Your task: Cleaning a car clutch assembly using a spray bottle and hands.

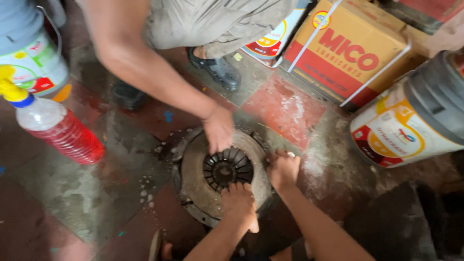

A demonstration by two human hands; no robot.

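Clutch plate [203,186], round, grimy and metal with radial fingers about a dark hub, is lying flat on the stained floor [96,198], low in the middle of my view, and all three hands are meeting on it. Going from the left, I am seeing a clear bottle [58,128] of red liquid with a yellow nozzle lying well apart from the plate, below a white pail [34,63]. Next, a co-worker's hand [218,129] is reaching down from above, fingers curled, pressing on the plate's upper rim. My left hand [240,203] is resting on the lower part of the plate beside the hub, fingers bent and close together, touching the metal; I cannot tell whether it is gripping anything. My right hand [282,170] is sitting at the plate's right edge, fingers curled over the rim. Further right, a cardboard box [348,53] and a second pail [411,121] are standing apart.
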